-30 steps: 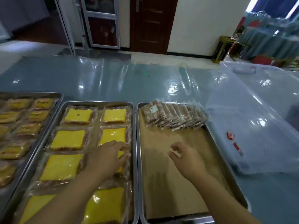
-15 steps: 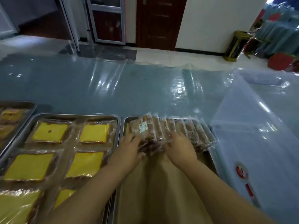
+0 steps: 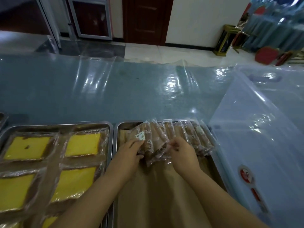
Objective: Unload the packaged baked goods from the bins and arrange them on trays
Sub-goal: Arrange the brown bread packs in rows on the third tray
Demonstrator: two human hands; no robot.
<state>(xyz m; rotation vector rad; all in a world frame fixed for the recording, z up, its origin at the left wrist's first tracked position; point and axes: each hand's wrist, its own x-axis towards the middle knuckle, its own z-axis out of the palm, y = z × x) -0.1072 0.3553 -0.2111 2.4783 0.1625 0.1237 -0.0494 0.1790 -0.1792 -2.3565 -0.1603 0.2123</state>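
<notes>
At the far left edge of the frame, the corner of a metal tray (image 3: pixel 2 117) just shows. Beside it, in the lower left, a steel tray (image 3: pixel 57 125) holds yellow cake slices (image 3: pixel 83 144), each sealed flat in a clear wrapper and laid in two columns.

Touching its right rim is a second steel tray (image 3: pixel 125 124), lined with brown paper (image 3: pixel 161 195). A row of brown packs (image 3: pixel 185 132) leans across its far end, overlapping like tiles from the left rim to the right rim. The leftmost pack carries a small white sticker (image 3: pixel 139 135).

The left hand (image 3: pixel 128 155) sits at the left end of the row, its fingers laid over the stickered pack and its thumb tucked against the near edge, gripping it. Just to its right, the right hand (image 3: pixel 184 157) has its fingers curled together, pinching the clear wrapping of packs near the middle of the row. The two hands are close but not touching.

At the right of the frame a large translucent plastic bin (image 3: pixel 256 129) stands against the tray, with a red round label (image 3: pixel 246 174) on its near wall. All of this rests on a blue-grey surface (image 3: pixel 98 96) covered in glossy clear film. Beyond it, across the top of the frame, are a glazed metal-framed door (image 3: pixel 92 17), a dark wooden door (image 3: pixel 146 18), a gold stand (image 3: pixel 225 41) and red chairs (image 3: pixel 264 55).
</notes>
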